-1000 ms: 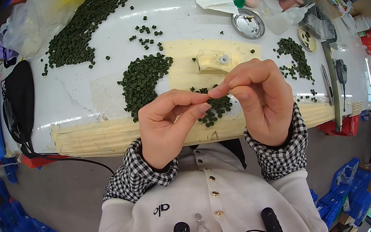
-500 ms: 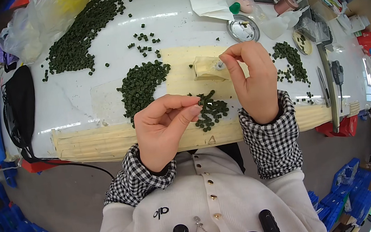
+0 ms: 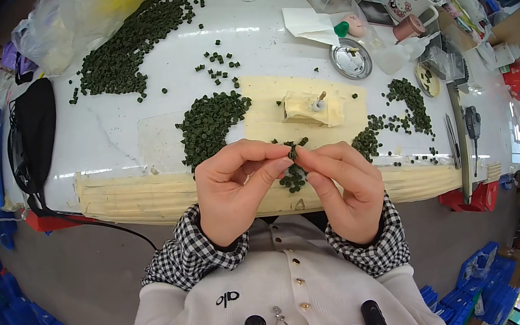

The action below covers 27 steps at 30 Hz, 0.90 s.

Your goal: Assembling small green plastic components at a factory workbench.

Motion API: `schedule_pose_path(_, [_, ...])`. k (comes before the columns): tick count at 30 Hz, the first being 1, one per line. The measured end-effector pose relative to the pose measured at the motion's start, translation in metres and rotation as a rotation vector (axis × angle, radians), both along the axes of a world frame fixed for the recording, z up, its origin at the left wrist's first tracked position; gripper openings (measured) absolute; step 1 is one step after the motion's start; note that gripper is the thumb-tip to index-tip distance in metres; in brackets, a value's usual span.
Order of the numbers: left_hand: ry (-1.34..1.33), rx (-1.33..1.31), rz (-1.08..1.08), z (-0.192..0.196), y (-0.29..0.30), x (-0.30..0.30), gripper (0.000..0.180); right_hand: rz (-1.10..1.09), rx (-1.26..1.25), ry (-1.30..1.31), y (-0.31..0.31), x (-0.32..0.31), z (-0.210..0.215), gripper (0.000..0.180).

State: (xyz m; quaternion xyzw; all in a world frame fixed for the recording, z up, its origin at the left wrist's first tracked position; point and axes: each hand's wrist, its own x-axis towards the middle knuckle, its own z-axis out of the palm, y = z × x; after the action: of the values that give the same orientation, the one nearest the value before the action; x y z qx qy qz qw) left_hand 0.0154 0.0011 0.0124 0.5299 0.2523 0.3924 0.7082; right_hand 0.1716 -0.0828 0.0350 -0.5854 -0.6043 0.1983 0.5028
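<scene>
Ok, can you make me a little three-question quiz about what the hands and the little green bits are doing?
1. True or false: both hands pinch one small green piece between their fingertips.
2. The black pouch lies on which side of the table? A) the person's left B) the person's right
3. Fill in: the small cream block with a peg sits on a pale ____ mat.

Key: 1 true. The left hand and right hand meet at it. 2 A. 3 yellow.
</scene>
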Motion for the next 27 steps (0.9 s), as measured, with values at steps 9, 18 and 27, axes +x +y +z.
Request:
schedule_pose_path(9, [0.021,0.094,0.018,0.0001,-0.0006,0.0005,0.014,0.071,-0.01,0.081,-0.0026,0.0008,-0.0058,0.032])
schedule_pose_path(18, [0.12,0.244,0.015,0.0002,0.0011,0.0001,0.013,0.059,0.025,0.039,-0.0031,0.0012,-0.0052,0.031])
schedule_pose_path(27, [0.095,0.174,0.021,0.0027,-0.0017,-0.0023,0.013,0.041,0.028,0.07,-0.0044,-0.0043,-0.0024,0.029])
